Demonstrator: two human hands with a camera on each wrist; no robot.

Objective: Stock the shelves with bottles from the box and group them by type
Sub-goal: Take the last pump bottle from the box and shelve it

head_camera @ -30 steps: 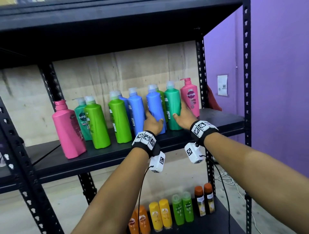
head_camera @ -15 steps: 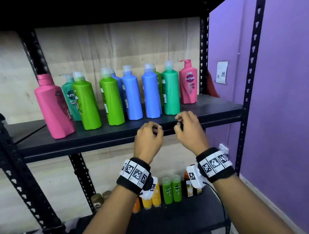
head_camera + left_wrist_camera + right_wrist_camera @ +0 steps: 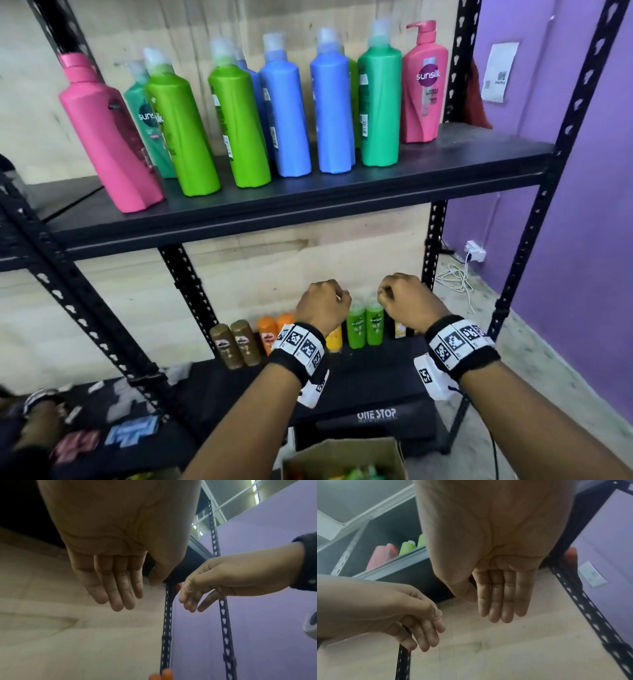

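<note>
Now, hands: left hand point(image 3: 322, 305) and right hand point(image 3: 406, 301) hang empty, fingers loosely curled, side by side below the upper shelf point(image 3: 308, 202).
Change: both have dropped away from the blue bottle point(image 3: 330, 113) and teal bottle point(image 3: 378, 106) they touched a second ago.
Task things: pump bottles stand on that shelf; the box point(image 3: 342, 459) sits low, under the forearms.
Around: small bottles point(image 3: 364, 323) on the lower shelf point(image 3: 376, 370), partly hidden by the hands; purple wall point(image 3: 582, 205) right.
</note>
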